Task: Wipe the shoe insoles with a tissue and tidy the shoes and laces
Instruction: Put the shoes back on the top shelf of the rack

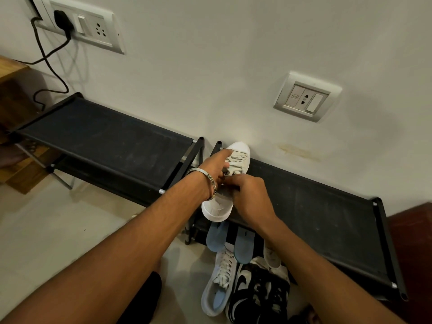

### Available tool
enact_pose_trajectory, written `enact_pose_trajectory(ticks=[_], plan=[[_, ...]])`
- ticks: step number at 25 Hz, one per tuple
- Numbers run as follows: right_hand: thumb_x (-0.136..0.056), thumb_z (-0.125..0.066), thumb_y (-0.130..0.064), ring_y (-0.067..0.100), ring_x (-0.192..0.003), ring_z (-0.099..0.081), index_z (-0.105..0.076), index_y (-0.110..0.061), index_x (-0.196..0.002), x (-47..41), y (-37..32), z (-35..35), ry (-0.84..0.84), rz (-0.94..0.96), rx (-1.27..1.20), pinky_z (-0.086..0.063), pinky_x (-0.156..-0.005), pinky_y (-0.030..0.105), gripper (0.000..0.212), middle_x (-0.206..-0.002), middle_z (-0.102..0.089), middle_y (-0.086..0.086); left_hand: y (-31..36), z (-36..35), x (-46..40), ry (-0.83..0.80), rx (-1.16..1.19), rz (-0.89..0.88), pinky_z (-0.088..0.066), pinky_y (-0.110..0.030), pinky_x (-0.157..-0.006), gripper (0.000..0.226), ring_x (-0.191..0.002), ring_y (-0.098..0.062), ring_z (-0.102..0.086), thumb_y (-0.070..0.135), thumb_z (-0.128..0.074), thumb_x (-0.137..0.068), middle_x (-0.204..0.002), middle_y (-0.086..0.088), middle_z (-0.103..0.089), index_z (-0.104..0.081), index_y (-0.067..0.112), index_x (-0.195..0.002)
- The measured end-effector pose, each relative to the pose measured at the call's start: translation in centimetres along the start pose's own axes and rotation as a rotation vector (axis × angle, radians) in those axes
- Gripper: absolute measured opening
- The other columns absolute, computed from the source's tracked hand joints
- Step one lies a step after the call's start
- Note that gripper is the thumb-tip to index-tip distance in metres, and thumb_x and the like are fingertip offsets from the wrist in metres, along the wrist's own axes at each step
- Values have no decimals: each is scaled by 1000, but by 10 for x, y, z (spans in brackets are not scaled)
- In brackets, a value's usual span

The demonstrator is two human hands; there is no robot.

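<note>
A pale wall (210,66) fills the upper view, carrying two switch plates: one at upper left (81,24) with a black plug and cable, one at right (307,97). Against the wall's foot stand two low black shoe racks, the left rack (105,141) and the right rack (327,220), end to end with a small gap between them. Below is a light tiled floor (58,230).

Both forearms reach in from the bottom edge toward a white sneaker (224,202), which rests on the left end of the right rack's top shelf, toe toward the wall. The left hand (214,168) (a metal bangle (207,177) circles its wrist) lies over the laces (237,163), its fingers curled around them near the tongue. The right hand (247,195) covers the shoe's opening, fingers bent down onto the laces; its grip looks closed on them, though the fingertips are hidden.

On the floor in front of the rack lies another white sneaker (218,286) with a blue lining, beside a black-and-white sneaker (257,293). Two blue insoles (244,244) lean against the rack's lower shelf just above them.
</note>
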State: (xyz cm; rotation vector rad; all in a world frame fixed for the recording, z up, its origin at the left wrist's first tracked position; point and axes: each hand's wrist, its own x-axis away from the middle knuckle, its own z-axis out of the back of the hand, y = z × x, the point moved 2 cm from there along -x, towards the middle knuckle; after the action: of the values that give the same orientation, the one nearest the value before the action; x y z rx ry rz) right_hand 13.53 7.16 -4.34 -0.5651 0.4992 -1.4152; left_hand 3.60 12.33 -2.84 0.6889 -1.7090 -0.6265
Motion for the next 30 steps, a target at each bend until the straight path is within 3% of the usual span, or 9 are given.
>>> enact_pose_trajectory(ticks=[3,7,9,11,14,19,24,27,30], plan=[[-95,-64,-18,22,-115,-63,-70,-19,-121,-6,5,-3,40,39,202,-49,-99,31,27,-126,-67,4,1,0,0,2,-20,13,-49,-30,-63,35,-71,-19,-60,41,-50,-97,-92,-9,-68,-62,9,-103],[-97,-58,-28,21,-103,-64,-71,-17,-115,4,6,-1,136,117,301,-54,-87,34,25,-115,-69,3,6,4,11,10,-22,15,-46,-19,-42,32,-62,-17,-57,39,-47,-99,-81,-7,-60,-52,13,-81],[-100,-42,-36,21,-107,-61,-65,-17,-119,12,5,-8,-28,178,330,-51,-93,39,36,-121,-66,2,7,3,16,14,-43,23,-40,-13,-31,36,-47,-15,-57,39,-46,-100,-70,-7,-58,-48,12,-76],[-96,-22,-47,23,-130,-47,-50,-17,-134,13,7,-16,-262,198,429,-32,-113,49,56,-142,-51,5,12,-1,19,19,-29,46,-35,-12,-27,40,-31,-13,-54,37,-44,-101,-52,-8,-59,-45,9,-74],[-98,-35,-43,24,-150,-13,-29,-20,-151,-6,10,-15,-431,149,574,3,-119,58,59,-159,-28,4,21,-11,20,17,-6,43,-31,-13,-25,38,-21,-8,-45,35,-42,-102,-69,-10,-55,-52,1,-89],[-91,-58,-41,29,-152,1,-36,-25,-150,-32,3,-12,-630,82,670,13,-116,62,65,-161,-26,2,13,-13,6,25,-62,47,-37,-16,-37,50,-48,-9,-53,44,-50,-97,-89,-6,-60,-56,5,-127],[-86,-64,-18,21,-143,-33,-50,-26,-139,-1,4,-7,-329,133,469,-4,-121,57,56,-144,-51,-2,-8,14,-3,215,-191,-233,-46,-24,-63,18,-77,-16,-61,29,-59,-92,-84,1,-69,-69,14,-96],[-88,-60,-5,8,-125,-50,-53,-24,-137,39,12,-9,121,11,-31,-41,-109,33,53,-133,-57,-10,-35,28,15,364,-309,-478,-49,-25,-82,23,-96,-7,-60,18,-61,-89,-102,12,-64,-63,24,-111],[-88,-69,-17,5,-139,-33,-26,-27,-154,55,32,-27,85,-265,-440,-36,-112,30,79,-152,-35,-14,-69,29,21,199,-407,-479,-50,-29,-89,47,-106,-9,-57,19,-63,-89,-113,12,-57,-45,31,-130]])
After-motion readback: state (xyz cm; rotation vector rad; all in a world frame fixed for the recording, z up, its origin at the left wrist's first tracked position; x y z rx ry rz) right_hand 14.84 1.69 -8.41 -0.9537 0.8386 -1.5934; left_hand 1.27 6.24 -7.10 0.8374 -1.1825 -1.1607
